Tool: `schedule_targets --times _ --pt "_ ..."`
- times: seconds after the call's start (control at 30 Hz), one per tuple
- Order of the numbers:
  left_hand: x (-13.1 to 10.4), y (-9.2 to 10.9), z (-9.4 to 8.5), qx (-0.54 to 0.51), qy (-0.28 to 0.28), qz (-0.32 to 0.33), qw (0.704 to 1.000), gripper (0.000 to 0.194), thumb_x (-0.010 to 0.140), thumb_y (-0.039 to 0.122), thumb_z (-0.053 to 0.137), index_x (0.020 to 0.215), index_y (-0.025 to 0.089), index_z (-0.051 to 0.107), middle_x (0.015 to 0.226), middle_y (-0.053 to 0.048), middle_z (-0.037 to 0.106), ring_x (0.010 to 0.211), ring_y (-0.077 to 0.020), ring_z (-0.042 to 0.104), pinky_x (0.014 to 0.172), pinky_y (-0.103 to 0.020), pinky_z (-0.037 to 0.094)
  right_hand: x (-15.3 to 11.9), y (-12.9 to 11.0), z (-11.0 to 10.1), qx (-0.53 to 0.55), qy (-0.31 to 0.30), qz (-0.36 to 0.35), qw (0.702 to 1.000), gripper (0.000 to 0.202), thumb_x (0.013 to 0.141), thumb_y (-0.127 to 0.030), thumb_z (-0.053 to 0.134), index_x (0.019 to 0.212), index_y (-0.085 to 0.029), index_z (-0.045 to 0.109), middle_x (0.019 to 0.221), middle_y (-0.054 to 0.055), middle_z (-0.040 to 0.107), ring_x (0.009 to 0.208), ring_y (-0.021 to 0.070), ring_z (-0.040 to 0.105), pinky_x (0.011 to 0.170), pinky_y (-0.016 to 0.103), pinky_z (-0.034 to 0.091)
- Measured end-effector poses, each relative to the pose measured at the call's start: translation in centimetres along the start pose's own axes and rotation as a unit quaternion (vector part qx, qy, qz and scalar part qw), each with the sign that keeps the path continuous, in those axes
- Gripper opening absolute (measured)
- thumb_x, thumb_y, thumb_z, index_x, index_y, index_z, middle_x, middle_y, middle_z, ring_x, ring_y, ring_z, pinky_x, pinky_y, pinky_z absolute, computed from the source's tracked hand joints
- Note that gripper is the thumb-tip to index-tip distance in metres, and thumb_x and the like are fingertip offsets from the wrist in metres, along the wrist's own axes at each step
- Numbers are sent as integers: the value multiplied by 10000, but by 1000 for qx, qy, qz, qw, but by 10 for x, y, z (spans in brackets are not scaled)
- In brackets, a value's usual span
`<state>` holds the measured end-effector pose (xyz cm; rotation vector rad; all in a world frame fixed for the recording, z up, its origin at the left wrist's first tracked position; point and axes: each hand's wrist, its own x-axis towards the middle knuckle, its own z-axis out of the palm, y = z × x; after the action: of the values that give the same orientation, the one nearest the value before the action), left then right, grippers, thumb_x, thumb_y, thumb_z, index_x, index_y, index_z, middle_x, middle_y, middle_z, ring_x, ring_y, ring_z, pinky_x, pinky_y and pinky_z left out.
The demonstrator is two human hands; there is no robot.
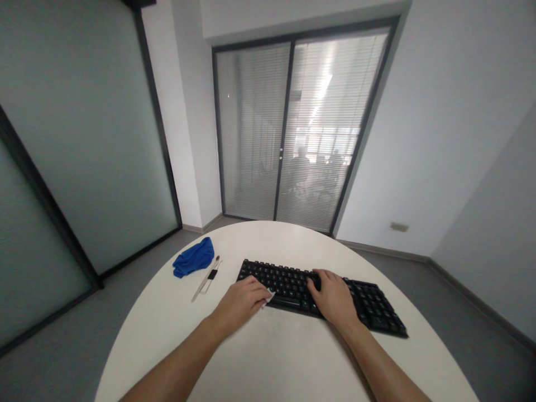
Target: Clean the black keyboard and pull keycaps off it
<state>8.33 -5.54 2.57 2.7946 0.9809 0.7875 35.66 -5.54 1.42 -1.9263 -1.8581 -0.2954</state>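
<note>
A black full-size keyboard (288, 285) lies at a slant across the round, pale table. My left hand (247, 296) is closed on a white tissue (268, 298), pressed down at the keyboard's front left edge near the space bar. Part of the tissue is hidden under the fingers. My right hand (335, 296) rests on the keys right of the middle, fingers stretched forward and thumb apart. It covers the keys beneath it.
Left of the keyboard lie a bunched blue cloth (195, 258), a slim pale-handled brush (201, 286) and a small black piece with thin wire-like prongs (213, 274). The curved table edge (276, 221) runs around. Beyond stand a glass partition with blinds (310, 139) and white walls.
</note>
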Motion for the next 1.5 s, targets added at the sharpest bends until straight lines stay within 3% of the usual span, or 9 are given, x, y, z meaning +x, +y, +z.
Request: schedule_targets --times 0.33,0.57,0.7,0.97,1.07,1.17,1.23,1.33,1.5 --pt "10 21 26 84 -7 85 993 240 946 201 559 1176 214 626 1139 -30 689 1011 -185 569 843 -315 503 -1 -3 -2 -18 2 -4 1000 344 929 -334 468 1157 -138 635 1143 122 671 1065 260 585 978 361 375" --pt "14 39 31 127 -27 136 982 303 965 169 511 1268 178 535 1298 -58 606 1076 -203 548 905 -342 484 -1 -6 -2 -14 -8 -5 1000 341 940 -331 455 1172 -145 622 1141 126 671 1088 257 582 990 364 359" --pt "14 39 31 118 -27 138 983 307 982 163 464 1283 186 525 1285 -63 611 1090 -197 543 919 -343 479 -2 -5 0 -8 -4 -8 1000 412 954 -436 440 1199 -149 606 1171 130 659 1112 267 571 1004 380 349" --pt "7 30 7 77 -55 34 995 187 876 111 560 1006 207 654 1010 -36 676 958 -211 562 811 -327 491 -2 0 2 3 -12 -13 1000 427 936 -463 463 1198 -158 608 1190 123 653 1129 274 564 1019 394 347" --pt "3 18 -1 68 -22 -10 997 163 885 119 547 958 206 664 945 -39 665 949 -207 561 801 -319 485 -2 0 1 9 -14 -13 1000 430 939 -465 453 1197 -158 609 1187 120 654 1122 270 568 1016 394 351" --pt "-1 3 -6 65 48 -81 993 259 892 87 520 1080 212 648 1070 -38 664 1030 -205 551 878 -335 472 -2 0 0 8 -17 -14 1000 428 940 -456 452 1199 -153 608 1187 120 655 1125 270 566 1017 394 353" --pt "-2 -4 -8 76 61 -126 987 285 884 70 511 1093 205 650 1072 -43 668 1035 -209 556 905 -350 463 -2 -1 -1 6 -19 -15 1000 431 939 -452 454 1199 -145 609 1182 122 656 1126 272 566 1020 398 351" --pt "-2 -4 -6 90 22 -154 984 265 865 71 518 1032 203 676 992 -43 673 979 -212 576 868 -346 471 -1 -1 -1 5 -19 -16 1000 432 941 -449 453 1199 -139 609 1178 122 657 1126 273 565 1017 400 355" --pt "2 7 1 100 -21 -133 986 261 862 71 517 1007 204 689 953 -51 664 960 -220 579 852 -345 474 -1 0 0 5 -16 -14 1000 430 941 -455 454 1199 -146 607 1181 121 656 1130 273 562 1021 400 352"
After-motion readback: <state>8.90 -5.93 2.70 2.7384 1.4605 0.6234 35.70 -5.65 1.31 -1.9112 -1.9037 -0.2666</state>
